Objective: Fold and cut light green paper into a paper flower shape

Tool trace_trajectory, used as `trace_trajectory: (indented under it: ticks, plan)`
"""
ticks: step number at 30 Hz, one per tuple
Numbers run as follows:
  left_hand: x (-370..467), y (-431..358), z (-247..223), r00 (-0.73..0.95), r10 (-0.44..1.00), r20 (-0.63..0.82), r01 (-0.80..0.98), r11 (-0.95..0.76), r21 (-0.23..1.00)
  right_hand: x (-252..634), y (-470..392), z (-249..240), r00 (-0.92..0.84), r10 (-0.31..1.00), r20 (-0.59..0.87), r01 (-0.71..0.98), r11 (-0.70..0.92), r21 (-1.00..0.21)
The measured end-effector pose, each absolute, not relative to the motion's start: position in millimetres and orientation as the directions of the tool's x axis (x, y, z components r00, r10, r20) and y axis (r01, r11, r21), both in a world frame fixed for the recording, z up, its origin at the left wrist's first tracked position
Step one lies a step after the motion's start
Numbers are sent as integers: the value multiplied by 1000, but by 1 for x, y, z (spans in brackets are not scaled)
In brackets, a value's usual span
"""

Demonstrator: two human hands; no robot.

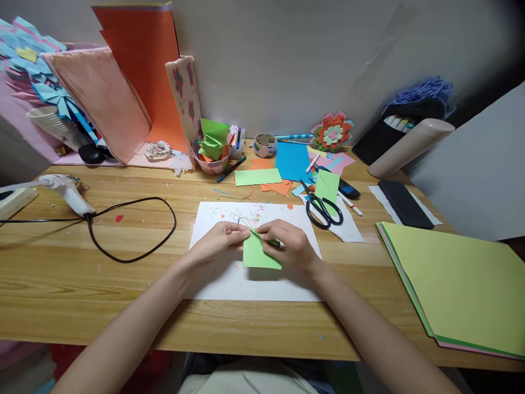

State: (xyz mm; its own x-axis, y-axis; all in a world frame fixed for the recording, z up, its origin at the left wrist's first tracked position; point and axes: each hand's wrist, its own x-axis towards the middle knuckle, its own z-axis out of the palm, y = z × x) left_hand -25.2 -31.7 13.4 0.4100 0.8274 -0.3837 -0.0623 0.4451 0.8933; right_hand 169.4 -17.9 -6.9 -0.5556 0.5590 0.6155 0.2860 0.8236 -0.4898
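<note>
A small light green paper piece (258, 254) lies over a white sheet (229, 279) at the middle of the wooden desk (123, 284). My left hand (221, 241) pinches its upper left corner. Over its upper right edge, my right hand (287, 243) presses and grips the paper, where a fold shows. Both hands touch the same piece, fingertips almost meeting at its top.
Black scissors (322, 208) lie just right of the white sheet. A stack of coloured paper (455, 284) fills the right side. A glue gun (69, 194) with a looped black cable (135, 230) sits left. A cup of folded pieces (213, 148), tape roll (264, 145), paper scraps and a phone (404, 203) lie behind.
</note>
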Motion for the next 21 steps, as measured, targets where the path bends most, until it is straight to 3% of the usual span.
trace_trajectory:
  ticks: [9,21]
  plan:
    - [-8,-41,21,130,968,-217,-8,220,976,158,-32,-7,-174,745,643,252,665,-702]
    - [-2,-54,21,24,996,85,264,-88,960,156,-36,-5,-172,792,586,186,611,-770]
